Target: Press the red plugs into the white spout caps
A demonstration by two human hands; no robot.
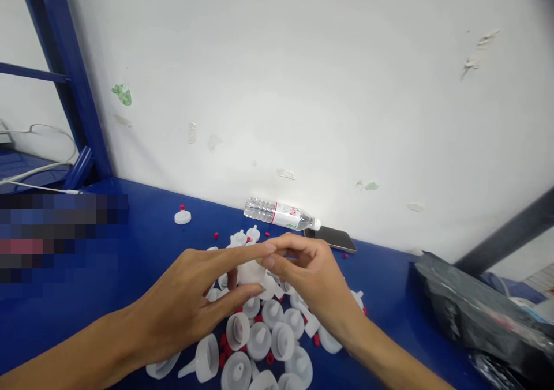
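My left hand (193,292) holds a white plastic nozzle cap (251,272) on its side, between the thumb below and the fingers above. Against its upper right part, the thumb and forefinger of my right hand (314,272) are pinched together; whatever is between them is hidden. Both hands hover over a pile of similar white nozzle caps (259,341), lying at various angles. Small red tip caps (316,340) are scattered among them. Farther back on the left, one white nozzle cap with a red tip (182,215) stands upright.
A clear water bottle (281,214) lies along the wall, beside a dark phone (333,239). At right is a grey plastic bag (480,303). The blue table (151,205) meets a white wall, with a blue metal frame (73,72) at left.
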